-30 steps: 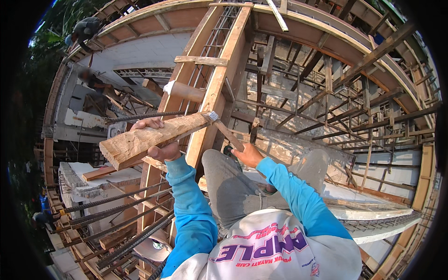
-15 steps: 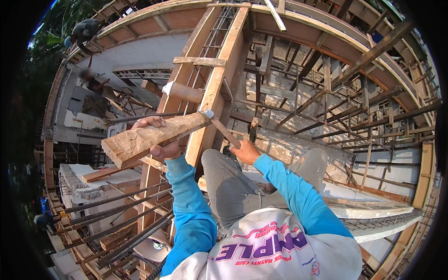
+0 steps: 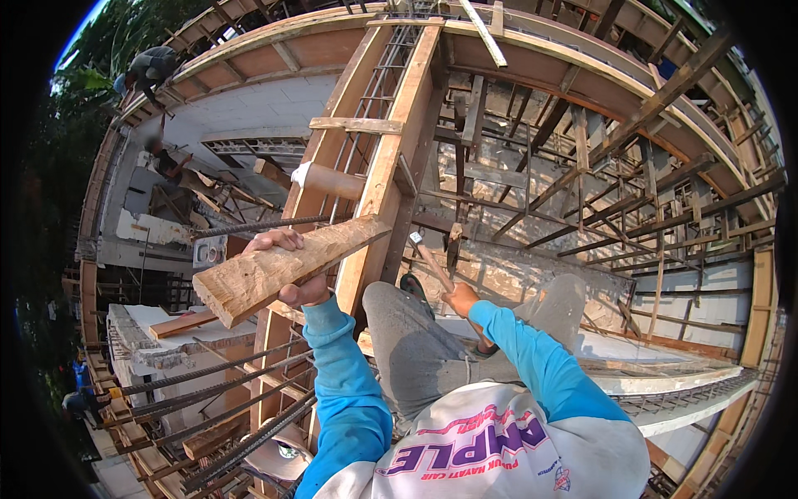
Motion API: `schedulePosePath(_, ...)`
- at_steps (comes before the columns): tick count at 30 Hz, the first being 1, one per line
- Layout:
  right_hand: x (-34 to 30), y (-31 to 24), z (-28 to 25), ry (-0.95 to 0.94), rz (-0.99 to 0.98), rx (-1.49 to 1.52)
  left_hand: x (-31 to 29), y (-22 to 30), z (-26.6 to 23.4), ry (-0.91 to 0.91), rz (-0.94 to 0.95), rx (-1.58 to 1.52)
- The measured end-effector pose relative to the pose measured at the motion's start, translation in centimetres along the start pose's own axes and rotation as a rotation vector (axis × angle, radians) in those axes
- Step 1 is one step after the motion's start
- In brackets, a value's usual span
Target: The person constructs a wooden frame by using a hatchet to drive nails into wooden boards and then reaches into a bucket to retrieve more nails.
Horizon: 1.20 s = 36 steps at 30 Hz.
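My left hand (image 3: 307, 290) grips a thick, rough-sided wooden plank (image 3: 283, 270), fingers over its far side and thumb side beneath. The plank slants up to the right, its narrower end lying over the edge board of a long wooden beam form (image 3: 378, 179). In my right hand (image 3: 460, 299) is a hammer (image 3: 432, 262), held by its wooden handle above my knees. Its pale metal head points up and to the left, apart from the plank. Part of the handle is hidden behind my right fingers.
Steel rebar lies inside the form, and a pale pipe (image 3: 328, 180) crosses it. Several rebar rods (image 3: 224, 353) stick out at lower left. Wooden props and braces (image 3: 582, 208) stand below on the right. Other people (image 3: 152, 68) are at the far left.
The hammer head has come away from the plank's narrow end, moving right and toward me with my right hand. The plank and my left hand have shifted slightly right and nearer.
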State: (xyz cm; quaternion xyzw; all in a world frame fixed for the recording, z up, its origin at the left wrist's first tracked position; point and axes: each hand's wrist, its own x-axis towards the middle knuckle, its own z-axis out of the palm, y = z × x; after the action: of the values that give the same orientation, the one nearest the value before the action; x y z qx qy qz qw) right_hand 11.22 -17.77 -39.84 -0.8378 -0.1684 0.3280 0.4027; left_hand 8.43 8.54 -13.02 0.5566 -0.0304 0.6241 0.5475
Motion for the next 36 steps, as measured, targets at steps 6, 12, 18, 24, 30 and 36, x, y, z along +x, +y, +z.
schedulePosePath(6, -6.1, -13.1, -7.2, 0.032, -0.182, 0.251, 0.3, 1.6, -0.1, 0.082, -0.004, 0.092)
schedulePosePath(12, -3.0, -14.0, -2.5, 0.105, -0.245, 0.409, 0.4, 1.3, 0.3, 0.046, 0.013, 0.087)
schedulePosePath(18, -3.9, -14.4, -4.1, -0.172, -0.034, 0.087, 0.6, 1.1, 0.0, -0.011, 0.006, 0.07)
schedulePosePath(24, -7.2, -17.4, -6.3, 0.236, -0.633, 0.454, 0.6, 1.1, 1.2, 0.002, -0.025, 0.055)
schedulePosePath(30, -3.3, -14.4, -3.8, -0.11, -0.143, 0.156, 0.6, 0.9, -0.6, 0.028, -0.035, 0.003)
schedulePosePath(36, -7.8, -21.6, -9.7, 0.129, -0.776, 0.283, 0.5, 1.3, 1.3, 0.019, -0.018, 0.066)
